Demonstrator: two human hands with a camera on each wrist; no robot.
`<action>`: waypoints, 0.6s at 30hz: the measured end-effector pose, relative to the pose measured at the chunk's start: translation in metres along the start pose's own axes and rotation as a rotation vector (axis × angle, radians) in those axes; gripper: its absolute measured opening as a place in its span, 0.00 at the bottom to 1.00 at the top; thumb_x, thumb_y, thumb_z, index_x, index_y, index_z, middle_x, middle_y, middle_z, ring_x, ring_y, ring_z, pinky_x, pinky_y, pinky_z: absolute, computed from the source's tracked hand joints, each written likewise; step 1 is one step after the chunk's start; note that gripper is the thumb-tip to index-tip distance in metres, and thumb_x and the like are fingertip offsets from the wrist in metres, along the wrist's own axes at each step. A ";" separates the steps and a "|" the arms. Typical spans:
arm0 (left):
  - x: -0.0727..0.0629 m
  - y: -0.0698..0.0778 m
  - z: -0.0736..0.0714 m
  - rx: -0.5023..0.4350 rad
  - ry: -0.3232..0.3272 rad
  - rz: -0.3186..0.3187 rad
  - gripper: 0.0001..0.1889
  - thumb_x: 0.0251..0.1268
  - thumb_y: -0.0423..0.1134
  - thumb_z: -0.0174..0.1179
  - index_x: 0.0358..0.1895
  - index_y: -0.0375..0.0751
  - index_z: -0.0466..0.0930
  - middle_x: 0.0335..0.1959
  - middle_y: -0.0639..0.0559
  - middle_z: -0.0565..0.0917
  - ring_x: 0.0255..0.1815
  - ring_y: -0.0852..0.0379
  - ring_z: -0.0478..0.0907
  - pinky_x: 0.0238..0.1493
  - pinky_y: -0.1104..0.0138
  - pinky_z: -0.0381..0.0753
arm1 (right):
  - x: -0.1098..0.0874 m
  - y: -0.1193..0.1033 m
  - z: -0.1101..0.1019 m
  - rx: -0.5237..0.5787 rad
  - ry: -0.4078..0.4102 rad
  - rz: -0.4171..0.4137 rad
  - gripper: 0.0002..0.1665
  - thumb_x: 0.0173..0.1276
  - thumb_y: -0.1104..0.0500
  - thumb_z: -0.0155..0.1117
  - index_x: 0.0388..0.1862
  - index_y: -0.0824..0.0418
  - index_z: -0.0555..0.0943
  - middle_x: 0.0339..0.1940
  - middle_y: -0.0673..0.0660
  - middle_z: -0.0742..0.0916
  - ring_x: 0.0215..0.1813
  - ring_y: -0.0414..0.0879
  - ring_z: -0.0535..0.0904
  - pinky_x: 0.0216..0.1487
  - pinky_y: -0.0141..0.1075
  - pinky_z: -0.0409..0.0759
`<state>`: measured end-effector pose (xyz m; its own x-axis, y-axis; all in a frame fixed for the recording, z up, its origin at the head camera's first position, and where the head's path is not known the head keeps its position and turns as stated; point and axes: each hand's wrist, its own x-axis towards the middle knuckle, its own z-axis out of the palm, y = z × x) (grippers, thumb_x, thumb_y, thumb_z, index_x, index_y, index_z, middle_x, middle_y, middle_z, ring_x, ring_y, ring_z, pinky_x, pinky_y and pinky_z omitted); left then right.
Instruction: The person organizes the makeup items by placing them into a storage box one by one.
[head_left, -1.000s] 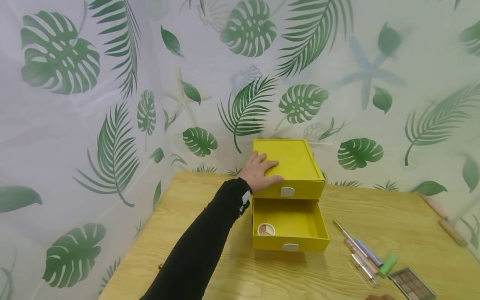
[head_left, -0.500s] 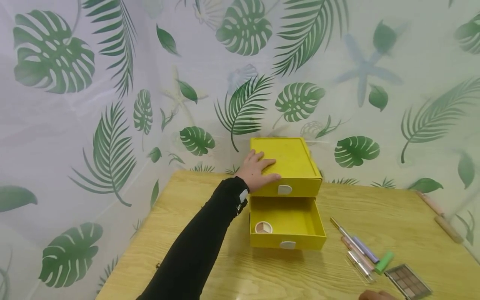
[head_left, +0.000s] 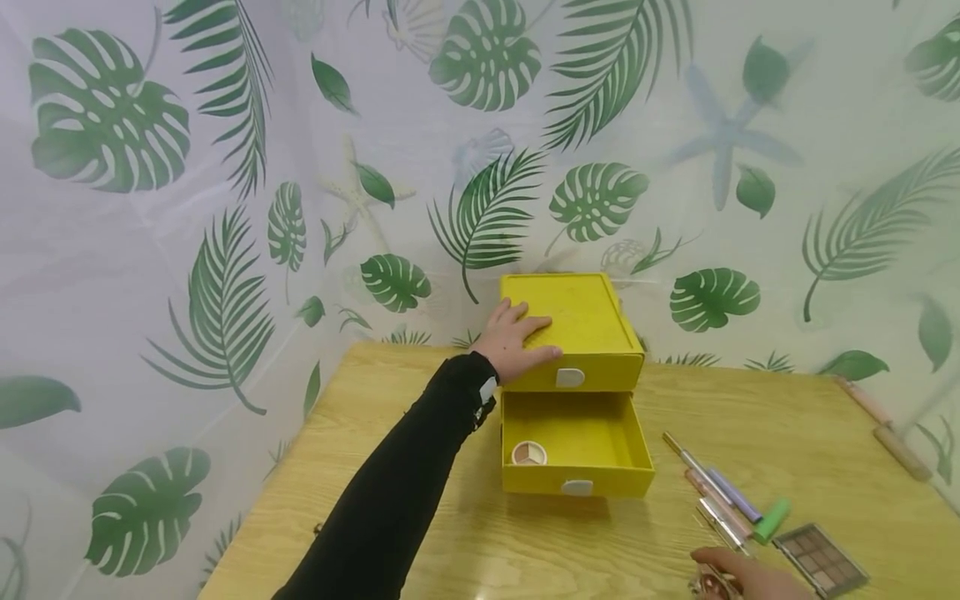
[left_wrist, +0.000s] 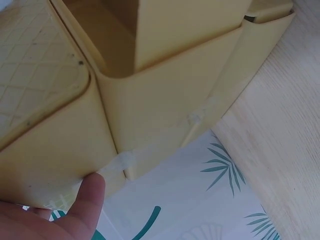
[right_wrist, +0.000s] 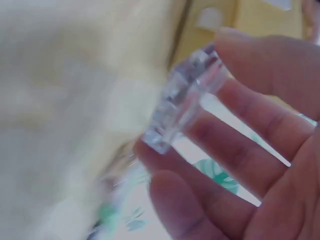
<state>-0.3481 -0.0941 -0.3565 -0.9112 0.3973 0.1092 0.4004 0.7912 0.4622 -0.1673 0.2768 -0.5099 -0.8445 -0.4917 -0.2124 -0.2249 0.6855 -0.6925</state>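
A yellow two-drawer box [head_left: 573,308] stands at the back of the wooden table, its lower drawer [head_left: 577,482] pulled out and its upper one closed. Inside the lower drawer, at front left, lies a round three-colour makeup pan [head_left: 529,453]. My left hand [head_left: 516,342] rests with spread fingers on the box's left top edge; the left wrist view shows a finger [left_wrist: 90,200] against the box wall. At the bottom right my right hand [head_left: 757,575] pinches a small clear, faceted plastic object [right_wrist: 182,95] with pinkish glints, blurred in the right wrist view.
Several slim makeup tubes [head_left: 716,492], one with a green cap [head_left: 771,521], lie right of the box. Beside them is an eyeshadow palette [head_left: 821,558]. More tubes [head_left: 900,450] lie along the right table edge. A leaf-printed curtain [head_left: 420,208] hangs behind and at left.
My right hand has risen into view at the bottom right with the clear plastic object between its fingers. My left hand stays on the box, and the drawer has not moved.
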 end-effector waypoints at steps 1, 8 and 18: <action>0.000 0.000 0.000 -0.007 0.004 0.003 0.34 0.73 0.61 0.56 0.77 0.53 0.67 0.82 0.44 0.53 0.83 0.44 0.36 0.79 0.49 0.46 | 0.002 -0.014 -0.001 -0.047 0.054 0.031 0.34 0.71 0.51 0.69 0.66 0.71 0.74 0.51 0.63 0.85 0.36 0.42 0.82 0.33 0.41 0.83; -0.001 -0.002 0.000 -0.013 -0.004 -0.014 0.34 0.73 0.61 0.56 0.77 0.54 0.66 0.82 0.45 0.52 0.83 0.45 0.35 0.79 0.49 0.47 | 0.017 -0.115 -0.009 -0.311 0.342 0.136 0.36 0.62 0.45 0.76 0.67 0.52 0.79 0.57 0.58 0.86 0.30 0.42 0.83 0.23 0.38 0.77; 0.001 -0.002 0.002 0.005 0.007 -0.017 0.34 0.72 0.63 0.55 0.77 0.56 0.66 0.82 0.46 0.53 0.83 0.47 0.35 0.79 0.51 0.47 | 0.043 -0.165 -0.007 -0.388 0.574 -0.147 0.31 0.61 0.54 0.78 0.64 0.53 0.81 0.38 0.45 0.88 0.17 0.34 0.64 0.20 0.33 0.62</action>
<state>-0.3499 -0.0941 -0.3588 -0.9183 0.3810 0.1073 0.3856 0.8000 0.4597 -0.1701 0.1467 -0.4001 -0.8908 -0.3068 0.3353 -0.4235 0.8279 -0.3678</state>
